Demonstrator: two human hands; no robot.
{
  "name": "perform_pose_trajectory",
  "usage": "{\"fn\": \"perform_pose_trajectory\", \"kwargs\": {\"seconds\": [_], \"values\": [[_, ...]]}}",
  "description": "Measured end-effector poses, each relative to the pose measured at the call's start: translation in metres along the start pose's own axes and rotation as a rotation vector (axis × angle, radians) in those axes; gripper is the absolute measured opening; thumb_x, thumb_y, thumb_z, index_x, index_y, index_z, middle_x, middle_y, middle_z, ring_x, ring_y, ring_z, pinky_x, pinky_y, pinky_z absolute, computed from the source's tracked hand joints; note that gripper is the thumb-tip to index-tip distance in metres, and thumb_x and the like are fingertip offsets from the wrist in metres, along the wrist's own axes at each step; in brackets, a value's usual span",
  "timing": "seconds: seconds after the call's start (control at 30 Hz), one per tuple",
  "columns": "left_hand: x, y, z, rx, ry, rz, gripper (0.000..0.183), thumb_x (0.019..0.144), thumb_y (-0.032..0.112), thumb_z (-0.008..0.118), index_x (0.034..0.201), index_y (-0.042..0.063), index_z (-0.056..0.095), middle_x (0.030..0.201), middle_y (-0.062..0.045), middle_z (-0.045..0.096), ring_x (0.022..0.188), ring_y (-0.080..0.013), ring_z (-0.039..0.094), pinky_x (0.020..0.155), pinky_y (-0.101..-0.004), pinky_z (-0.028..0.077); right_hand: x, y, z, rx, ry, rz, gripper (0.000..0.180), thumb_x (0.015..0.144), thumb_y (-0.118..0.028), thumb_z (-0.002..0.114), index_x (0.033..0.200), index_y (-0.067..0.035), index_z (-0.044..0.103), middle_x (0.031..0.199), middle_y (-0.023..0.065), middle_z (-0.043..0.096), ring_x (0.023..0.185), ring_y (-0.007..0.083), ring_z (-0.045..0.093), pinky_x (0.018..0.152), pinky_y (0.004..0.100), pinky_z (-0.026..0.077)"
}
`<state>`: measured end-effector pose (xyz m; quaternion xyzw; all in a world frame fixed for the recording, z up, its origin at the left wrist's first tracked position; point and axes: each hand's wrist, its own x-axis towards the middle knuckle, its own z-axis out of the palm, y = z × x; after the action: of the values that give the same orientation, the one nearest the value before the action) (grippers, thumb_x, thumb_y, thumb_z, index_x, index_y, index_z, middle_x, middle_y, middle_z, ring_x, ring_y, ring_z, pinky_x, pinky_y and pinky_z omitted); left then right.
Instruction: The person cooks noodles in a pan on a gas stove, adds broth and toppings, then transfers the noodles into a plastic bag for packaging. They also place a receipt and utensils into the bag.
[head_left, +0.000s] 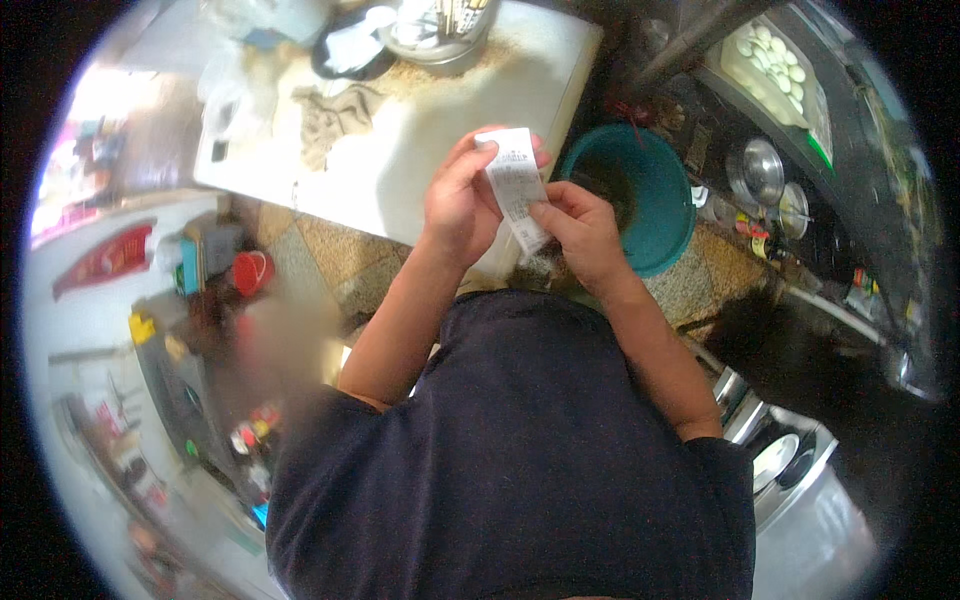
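Observation:
Between my two hands a narrow printed paper slip (513, 180), like a receipt, is stretched out above the corner of a white-topped table (420, 135). My left hand (466, 195) grips its upper end, the thumb lying on the front. The lower part is pinched between thumb and fingers of my right hand (581, 225). On the tabletop beyond lie a crumpled brownish cloth (336, 124), a black dish (351, 49) with something white in it, and a metal bowl (442, 51) holding utensils.
A large teal plastic tub (664, 202) stands on the tiled floor right of the table. Farther right are a tray of eggs (772, 64) and metal pans (756, 171). At the left a red bucket (253, 271) stands near a white cabinet. Stainless steel equipment (810, 517) is at lower right.

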<state>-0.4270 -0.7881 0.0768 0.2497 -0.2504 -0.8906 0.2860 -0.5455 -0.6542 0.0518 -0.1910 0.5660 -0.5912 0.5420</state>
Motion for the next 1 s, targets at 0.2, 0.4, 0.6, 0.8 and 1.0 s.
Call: {"fn": "perform_pose_trajectory", "kwargs": {"seconds": [0.2,0.4,0.6,0.8,1.0], "values": [[-0.035,-0.044,0.001,-0.126,0.134,0.09,0.038,0.104,0.019,0.051,0.134,-0.005,0.056,0.117,-0.026,0.07,0.103,-0.0381,0.071,0.095,-0.0488,0.057,-0.039,-0.014,-0.025,-0.361,-0.116,0.026,0.021,0.096,-0.009,0.068,0.111,0.004,0.073,0.095,0.0045,0.075,0.083,0.0087,0.066,0.074,0.0263,0.053],[-0.036,-0.063,0.0,-0.31,0.53,0.26,0.016,0.101,0.018,0.052,0.111,0.006,0.055,0.088,-0.009,0.061,0.072,-0.0251,0.06,0.07,-0.0413,0.053,-0.052,-0.016,-0.018,-0.995,-0.18,-0.919,0.033,0.091,-0.014,0.069,0.124,-0.007,0.068,0.102,0.0177,0.07,0.089,0.038,0.07,0.079,0.0447,0.059],[-0.014,-0.066,-0.084,-0.629,0.233,0.122,0.022,0.102,0.03,0.051,0.111,0.009,0.055,0.086,-0.007,0.059,0.075,-0.0242,0.061,0.077,-0.0428,0.055,-0.029,-0.001,-0.014,-0.852,-0.09,-0.638,0.01,0.087,-0.011,0.073,0.094,-0.006,0.069,0.084,0.0151,0.068,0.074,0.0376,0.069,0.066,0.0446,0.056],[-0.04,-0.065,-0.013,-0.187,0.35,-0.046,0.046,0.109,0.039,0.043,0.137,0.003,0.05,0.131,-0.018,0.063,0.116,-0.0304,0.063,0.097,-0.044,0.052,-0.004,-0.002,0.002,0.068,-0.028,0.229,0.017,0.099,-0.013,0.068,0.104,0.003,0.071,0.092,0.0101,0.074,0.077,0.0165,0.072,0.07,0.0298,0.061],[0.017,-0.04,-0.102,0.112,0.455,0.105,0.038,0.11,0.034,0.044,0.119,0.002,0.062,0.105,-0.015,0.07,0.099,-0.0285,0.068,0.092,-0.0439,0.054,-0.004,0.02,-0.016,-0.083,-0.072,0.317,0.02,0.097,-0.014,0.071,0.108,0.002,0.074,0.092,0.0104,0.075,0.075,0.015,0.072,0.066,0.0298,0.059]]}}
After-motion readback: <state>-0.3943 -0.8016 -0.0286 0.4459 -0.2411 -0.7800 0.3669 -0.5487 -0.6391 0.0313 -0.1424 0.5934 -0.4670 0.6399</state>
